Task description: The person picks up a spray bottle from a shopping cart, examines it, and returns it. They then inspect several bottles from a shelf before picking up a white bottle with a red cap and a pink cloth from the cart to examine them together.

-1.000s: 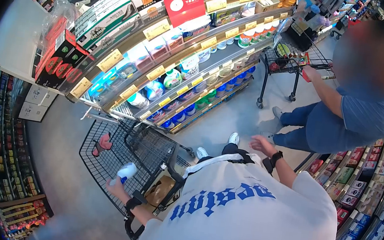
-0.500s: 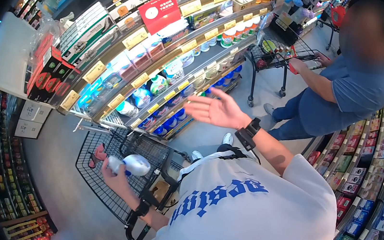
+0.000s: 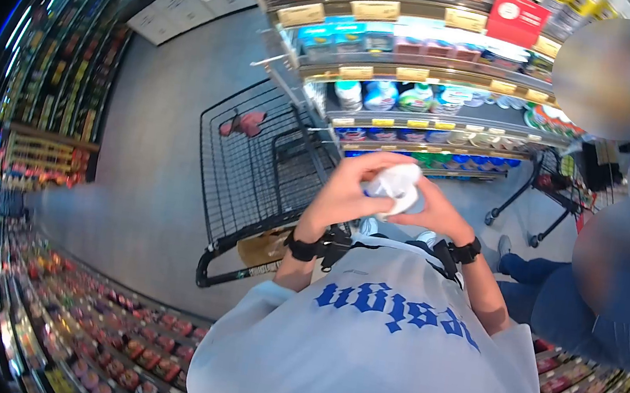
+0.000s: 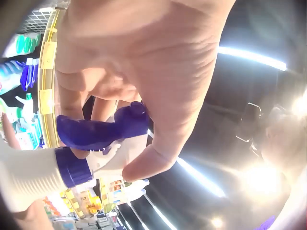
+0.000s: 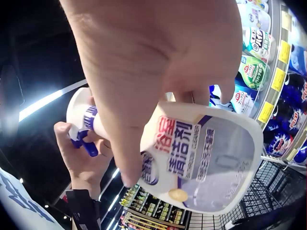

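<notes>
A white spray bottle [image 3: 395,190] with a purple-blue trigger is held between both hands in front of the chest. My left hand [image 3: 347,193] grips the spray head [image 4: 103,129], thumb on one side and fingers on the other. The bottle's ribbed neck and blue collar show beside it in the left wrist view. My right hand [image 3: 444,215] holds the bottle's body, thumb across the front. In the right wrist view the label [image 5: 180,148] faces the camera, with red and blue characters reading as a bathroom cleaner.
A black wire shopping cart [image 3: 213,183] stands at the left, with a pink item [image 3: 249,123] inside. Ahead, a shelf [image 3: 436,121] carries several cleaner bottles. To the right is another person [image 3: 621,292] beside a second cart [image 3: 551,188]. More shelves line the aisle behind.
The left hand has brought the bottle from over the cart to the chest. The right hand, free before, has come in and taken hold of it. The view has turned left.
</notes>
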Demonstrator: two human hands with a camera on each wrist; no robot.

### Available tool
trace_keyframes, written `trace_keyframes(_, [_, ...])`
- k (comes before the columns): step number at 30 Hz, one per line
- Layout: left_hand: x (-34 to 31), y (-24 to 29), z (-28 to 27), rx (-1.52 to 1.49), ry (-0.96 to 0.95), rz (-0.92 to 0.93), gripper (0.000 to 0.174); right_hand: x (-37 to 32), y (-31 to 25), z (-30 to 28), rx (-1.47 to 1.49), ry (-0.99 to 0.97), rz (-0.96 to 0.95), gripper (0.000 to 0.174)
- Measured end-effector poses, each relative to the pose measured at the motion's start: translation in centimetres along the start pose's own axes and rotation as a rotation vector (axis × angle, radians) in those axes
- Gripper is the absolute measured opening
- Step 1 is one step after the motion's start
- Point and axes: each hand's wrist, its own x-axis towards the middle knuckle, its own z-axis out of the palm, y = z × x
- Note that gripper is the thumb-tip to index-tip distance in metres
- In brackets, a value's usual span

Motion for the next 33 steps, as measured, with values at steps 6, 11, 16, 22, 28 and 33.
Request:
trace_keyframes(6, [1.1, -0.2, 1.0, 0.142, 0.071, 0.015, 0.049, -1.5, 1.5, 1.0, 0.241, -0.038, 0.162, 0.065])
trace_keyframes(11, [0.5, -0.8, -3.2, -0.356, 0.619, 0.145, 0.043, -3.8, 3.9, -0.5, 0.488, 0.242, 0.268, 0.048])
trace_keyframes(16, [-1.0, -4.5, -6.8, -0.519, 0.702, 0.052, 0.053, -5.7, 5.0, -2.4, 0.86, 0.661, 0.215, 0.04])
trace_keyframes(22, [3.3, -5.2, 0.8, -0.151, 0.164, -0.268, 0.056, -4.1, 1.0, -2.8, 0.531, 0.588, 0.222, 0.039])
trace_keyframes(28, [6.1, -8.5, 5.1, 0.096, -0.16, -0.268, 0.073, -4.8, 1.8, -1.9, 0.604, 0.502, 0.194, 0.047])
trace_keyframes(33, [6.8, -7.5, 6.5, 0.054, -0.097, -0.29, 0.068, -8.9, 1.7, -5.5, 0.949, 0.498, 0.157, 0.079])
